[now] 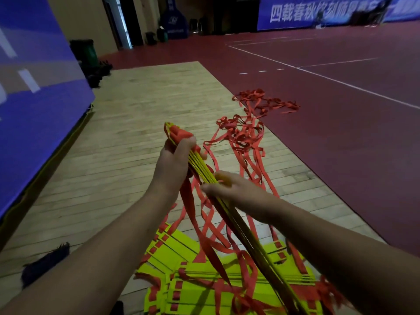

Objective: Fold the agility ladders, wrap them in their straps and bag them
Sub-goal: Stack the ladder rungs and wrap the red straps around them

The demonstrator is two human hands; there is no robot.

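1. Beneath the held stack of yellow ladder rungs (201, 168), a strip of pale wooden floorboards (141, 123) runs away from the camera. Right of the stack lies red court flooring (341, 133) marked with white lines. Left of it stands a blue wall panel (34, 110), and far beyond it hangs a blue banner (318, 12) with white characters.
2. Far beyond the stack, to the left, stands a green bin (85, 52); its contents are hidden. Left of the stack and nearer the camera, a dark fabric item (45, 262) lies on the boards; whether it is a bag cannot be told.
3. The left hand (172, 164) is clenched round the stack's far end, where red strap is bunched. The right hand (231, 189) grasps the stack lower down, fingers curled over its edge.
4. Red straps (245, 130) trail from the stack to a tangle on the floor beyond it. More yellow rungs (177, 248) lie flat on the boards below the stack.
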